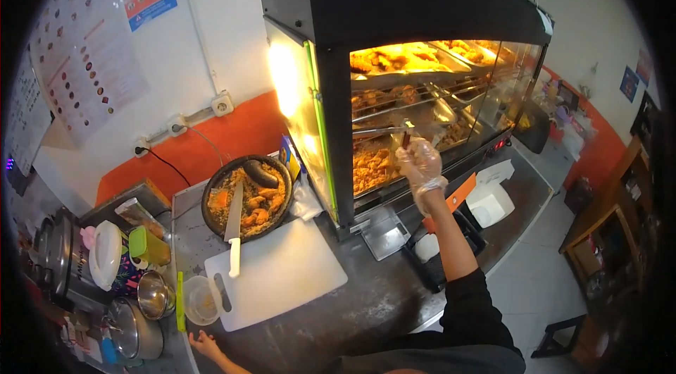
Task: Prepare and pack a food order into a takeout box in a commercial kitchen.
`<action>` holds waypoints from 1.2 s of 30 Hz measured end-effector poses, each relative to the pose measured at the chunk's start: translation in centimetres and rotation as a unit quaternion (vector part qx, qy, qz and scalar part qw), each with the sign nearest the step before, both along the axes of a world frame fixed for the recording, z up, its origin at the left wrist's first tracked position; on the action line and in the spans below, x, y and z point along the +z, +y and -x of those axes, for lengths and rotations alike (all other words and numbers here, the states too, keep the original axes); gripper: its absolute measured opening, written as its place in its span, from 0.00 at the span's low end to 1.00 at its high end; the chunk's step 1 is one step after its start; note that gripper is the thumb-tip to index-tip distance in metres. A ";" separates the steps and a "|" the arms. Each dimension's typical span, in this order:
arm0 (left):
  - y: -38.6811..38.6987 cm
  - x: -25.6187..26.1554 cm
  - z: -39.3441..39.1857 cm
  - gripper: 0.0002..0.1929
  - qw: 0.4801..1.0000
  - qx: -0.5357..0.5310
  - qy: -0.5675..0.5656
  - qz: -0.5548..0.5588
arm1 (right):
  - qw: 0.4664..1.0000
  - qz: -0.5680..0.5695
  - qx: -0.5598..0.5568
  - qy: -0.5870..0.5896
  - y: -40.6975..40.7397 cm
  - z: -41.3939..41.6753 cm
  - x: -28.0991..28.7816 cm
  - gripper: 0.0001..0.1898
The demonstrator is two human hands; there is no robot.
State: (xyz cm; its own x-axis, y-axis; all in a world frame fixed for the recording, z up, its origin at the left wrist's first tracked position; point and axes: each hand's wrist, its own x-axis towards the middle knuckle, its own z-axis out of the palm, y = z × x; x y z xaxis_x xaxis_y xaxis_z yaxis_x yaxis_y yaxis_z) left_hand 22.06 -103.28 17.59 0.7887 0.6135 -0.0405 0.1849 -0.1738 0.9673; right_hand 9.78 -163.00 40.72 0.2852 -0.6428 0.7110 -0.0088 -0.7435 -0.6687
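Note:
My right hand (422,162), in a clear plastic glove, reaches into the front of a lit food warmer (327,20). Its fingers are closed on a slim brown handle (405,139); what it belongs to is unclear. Fried pieces (372,162) lie in the lower tray beside that hand. My bare left hand (205,345) is low at the left, fingers apart and holding nothing, near a clear plastic tub (199,300) and a green strip (180,301). A white cutting board (280,273) lies between the hands. Across a stone mortar (208,221) rests a knife (234,226).
Below the warmer are a metal tray (384,236), a black container (478,236) with something white, and an open white box (491,205). Steel bowls (156,295), a pot (134,332) and a green-lidded container (150,247) crowd the left. Wall sockets (222,103) hold plugged cables.

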 end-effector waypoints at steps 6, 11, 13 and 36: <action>0.9 -3.9 2.9 0.16 0.996 -0.015 -0.076 -0.037 | 0.964 0.175 -0.198 0.022 -6.7 3.6 2.5 0.11; -0.3 -4.5 5.7 0.14 0.993 0.023 -0.093 -0.065 | 0.901 0.403 -0.152 0.060 -3.6 0.6 11.9 0.09; -2.2 -4.0 5.9 0.14 0.988 -0.013 -0.143 -0.055 | 0.872 0.291 -0.177 0.350 -3.3 -1.1 17.0 0.14; -9.0 -0.5 10.5 0.11 0.994 -0.084 -0.053 -0.045 | 0.864 0.416 -0.163 0.233 -19.7 -10.2 15.2 0.19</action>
State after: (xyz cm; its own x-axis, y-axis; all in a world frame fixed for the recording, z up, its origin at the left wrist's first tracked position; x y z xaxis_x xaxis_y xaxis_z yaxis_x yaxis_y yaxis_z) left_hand 11.58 -112.31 17.04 0.8774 0.4697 0.0976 0.0434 -0.2804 0.9589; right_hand 19.95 -182.75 55.95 0.5647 -0.0653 0.8227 -0.4320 -0.8728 0.2272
